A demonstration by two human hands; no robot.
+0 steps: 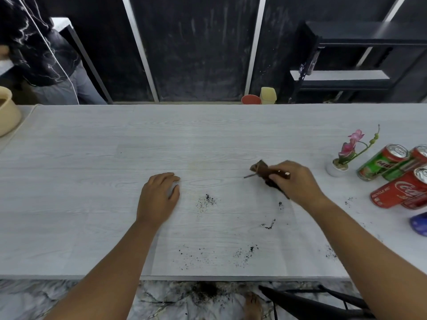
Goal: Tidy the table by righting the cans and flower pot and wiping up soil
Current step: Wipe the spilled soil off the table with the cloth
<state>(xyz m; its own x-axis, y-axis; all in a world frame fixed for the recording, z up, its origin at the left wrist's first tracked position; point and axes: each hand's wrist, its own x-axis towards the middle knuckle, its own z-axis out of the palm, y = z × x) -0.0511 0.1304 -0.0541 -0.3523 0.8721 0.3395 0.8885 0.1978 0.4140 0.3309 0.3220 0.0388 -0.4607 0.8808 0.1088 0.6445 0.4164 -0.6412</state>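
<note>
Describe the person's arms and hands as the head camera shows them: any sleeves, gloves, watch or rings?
Both arms are bare. The left forearm and right forearm show no sleeve from the bottom edge of the picture up to the wrists. The left hand and right hand wear no gloves. Neither wrist has a watch or band, and I can make out no rings.

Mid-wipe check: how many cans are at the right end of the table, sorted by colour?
Green Milo cans: 2
Red cola cans: 2, the second mostly hidden behind the first
Blue can: 1, cut off by the frame edge, so only likely a can
Total: 5
</note>
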